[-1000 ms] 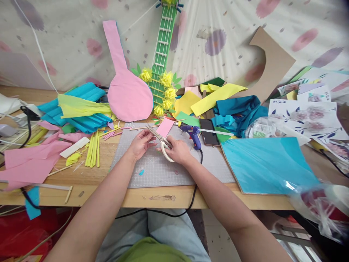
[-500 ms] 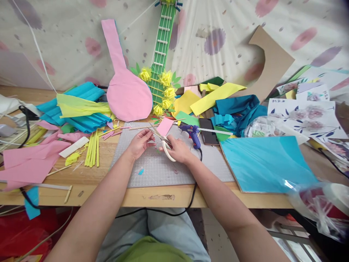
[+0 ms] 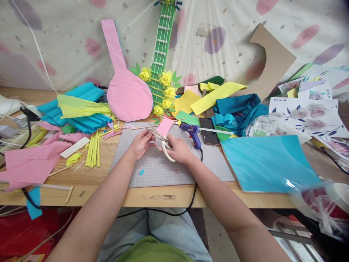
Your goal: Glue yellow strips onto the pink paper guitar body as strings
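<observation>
My right hand [image 3: 178,149] is closed around the white handles of a pair of scissors [image 3: 167,151], above the grey cutting mat [image 3: 152,176]. The blades point up and left, spread apart near the fingers of my left hand [image 3: 141,144]. That hand is pinched, thumb against fingertips; whatever it holds is too small to make out. Just beyond the blades lies a pink paper piece [image 3: 165,126]. A blue-purple glue gun [image 3: 193,134] with a long glue stick rests right of my right hand, beside a dark phone [image 3: 209,131].
A pink paper-covered lute shape [image 3: 129,94] leans at the back beside a green stringed instrument [image 3: 159,76] with yellow paper flowers. Yellow strips [image 3: 93,149] and pink paper [image 3: 35,160] lie left. A blue sheet [image 3: 268,163] lies right. The glue gun's black cord [image 3: 194,194] crosses the table edge.
The hands and scissors stay in nearly the same place, with only slight finger movement. The view has shifted a little.
</observation>
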Action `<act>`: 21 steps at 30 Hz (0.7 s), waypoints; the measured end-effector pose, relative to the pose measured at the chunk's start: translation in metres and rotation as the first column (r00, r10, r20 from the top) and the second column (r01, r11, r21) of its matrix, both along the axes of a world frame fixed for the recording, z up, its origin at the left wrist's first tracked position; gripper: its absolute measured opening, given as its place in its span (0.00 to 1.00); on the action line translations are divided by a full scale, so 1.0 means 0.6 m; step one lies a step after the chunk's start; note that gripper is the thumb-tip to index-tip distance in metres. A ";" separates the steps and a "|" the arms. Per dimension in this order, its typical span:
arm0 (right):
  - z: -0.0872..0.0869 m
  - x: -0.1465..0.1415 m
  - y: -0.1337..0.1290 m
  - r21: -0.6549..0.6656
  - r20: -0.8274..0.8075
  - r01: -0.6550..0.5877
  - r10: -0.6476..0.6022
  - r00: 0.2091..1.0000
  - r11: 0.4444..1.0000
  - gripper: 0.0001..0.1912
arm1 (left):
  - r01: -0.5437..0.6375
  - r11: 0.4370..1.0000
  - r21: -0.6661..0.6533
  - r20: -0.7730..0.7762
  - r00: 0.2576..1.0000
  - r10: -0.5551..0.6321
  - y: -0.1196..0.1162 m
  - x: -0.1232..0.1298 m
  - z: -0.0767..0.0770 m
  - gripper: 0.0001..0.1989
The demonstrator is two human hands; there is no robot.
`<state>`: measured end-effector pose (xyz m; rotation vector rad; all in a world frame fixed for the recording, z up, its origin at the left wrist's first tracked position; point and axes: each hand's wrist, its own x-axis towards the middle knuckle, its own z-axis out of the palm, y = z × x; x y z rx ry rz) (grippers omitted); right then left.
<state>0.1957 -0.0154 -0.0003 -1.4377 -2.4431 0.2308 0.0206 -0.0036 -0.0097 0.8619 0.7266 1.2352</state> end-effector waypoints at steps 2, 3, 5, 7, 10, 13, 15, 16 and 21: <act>0.001 -0.001 -0.001 0.000 0.006 0.011 -0.011 1.000 1.000 0.20 | -0.002 1.000 0.001 0.002 1.000 0.002 0.001 0.000 -0.001 0.12; 0.001 -0.001 -0.002 -0.001 0.010 0.021 -0.021 1.000 1.000 0.20 | -0.005 1.000 0.002 0.004 1.000 0.005 0.001 0.000 -0.001 0.13; 0.003 -0.003 -0.005 0.000 0.015 0.044 -0.044 0.999 0.999 0.21 | -0.008 1.000 0.003 0.008 1.000 0.008 0.001 0.000 -0.002 0.13; 0.005 -0.004 -0.007 0.007 0.015 0.056 -0.056 0.998 0.998 0.21 | -0.012 1.000 0.007 0.011 1.000 0.012 0.001 0.000 -0.002 0.13; 0.006 -0.006 -0.009 0.020 0.007 0.064 -0.064 0.998 0.998 0.22 | -0.020 1.000 0.019 0.013 1.000 0.020 0.001 0.000 -0.004 0.14; 0.004 -0.007 -0.008 0.022 0.009 0.073 -0.073 0.997 0.997 0.22 | -0.021 0.999 0.028 0.009 1.000 0.021 0.002 -0.001 -0.005 0.14; 0.001 -0.007 -0.006 0.016 0.018 0.087 -0.087 0.996 0.996 0.22 | -0.021 0.999 0.027 0.008 1.000 0.020 0.002 -0.001 -0.005 0.14; 0.000 -0.006 -0.005 0.009 0.022 0.095 -0.095 0.995 0.995 0.22 | -0.020 1.000 0.023 0.009 1.000 0.020 0.001 -0.001 -0.004 0.14; -0.004 0.002 0.004 -0.039 -0.008 0.130 -0.130 0.991 0.991 0.22 | 0.002 1.000 0.009 0.014 1.000 -0.002 -0.002 0.000 0.006 0.13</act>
